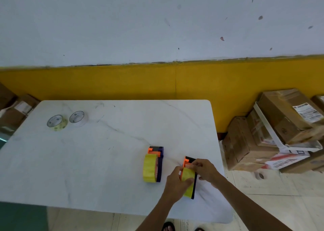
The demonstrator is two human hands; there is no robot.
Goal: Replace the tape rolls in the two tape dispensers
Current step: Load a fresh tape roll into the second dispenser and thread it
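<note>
Two orange-and-dark tape dispensers stand on the white marble table (105, 160). The left dispenser (160, 158) carries a yellow tape roll (149, 168) and nobody touches it. The right dispenser (190, 160) also holds a yellow roll (188, 183). My left hand (176, 181) grips that roll and dispenser from the left side. My right hand (204, 169) pinches the tape near the orange front part of the same dispenser. Two flatter tape rolls lie at the table's far left: a yellowish one (57, 123) and a whitish one (78, 118).
Cardboard boxes (273, 134) are stacked on the floor to the right of the table, and more boxes (15, 109) sit at the far left. A small tape core (260, 175) lies on the tiled floor. A yellow and white wall stands behind the table.
</note>
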